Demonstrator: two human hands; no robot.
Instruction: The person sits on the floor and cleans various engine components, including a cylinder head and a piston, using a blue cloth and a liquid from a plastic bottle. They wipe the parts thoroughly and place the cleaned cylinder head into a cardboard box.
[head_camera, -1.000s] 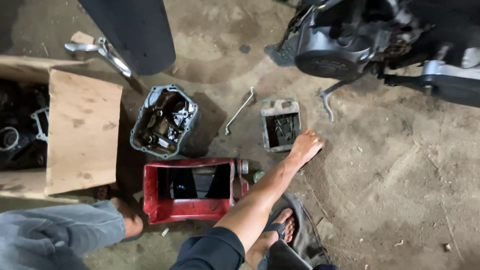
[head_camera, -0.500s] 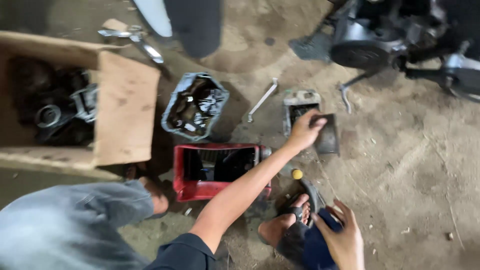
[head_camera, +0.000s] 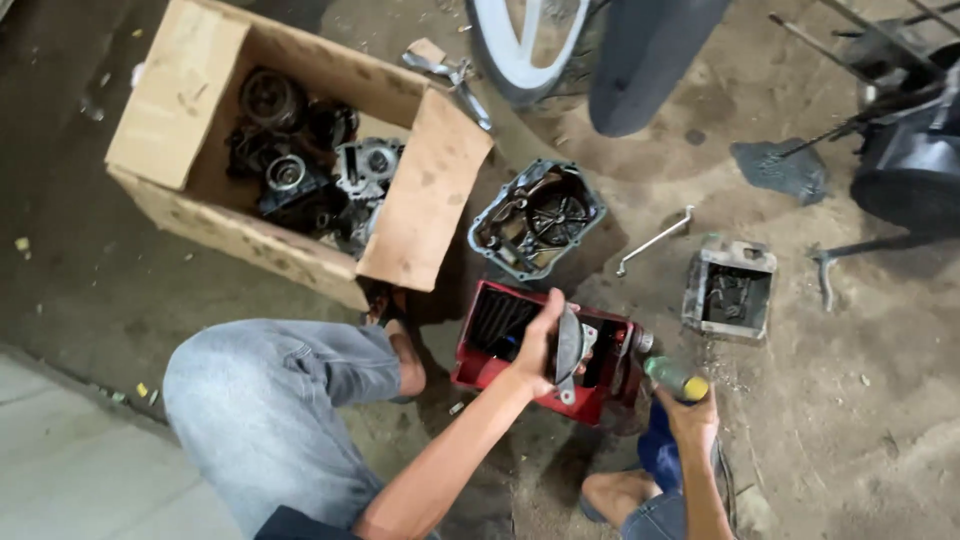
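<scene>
Left hand (head_camera: 540, 345) clamped on a flat grey metal part (head_camera: 568, 350), long axis upright, over the red toolbox (head_camera: 480, 372); right hand (head_camera: 690, 415), just beside, grips a green-handled screwdriver (head_camera: 672, 375).

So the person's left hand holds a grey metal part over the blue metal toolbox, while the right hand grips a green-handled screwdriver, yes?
Not quite: the metal toolbox is red, not blue, as the head view shows. The left hand does hold a grey metal part over it, and the right hand grips the green-handled screwdriver.
</scene>
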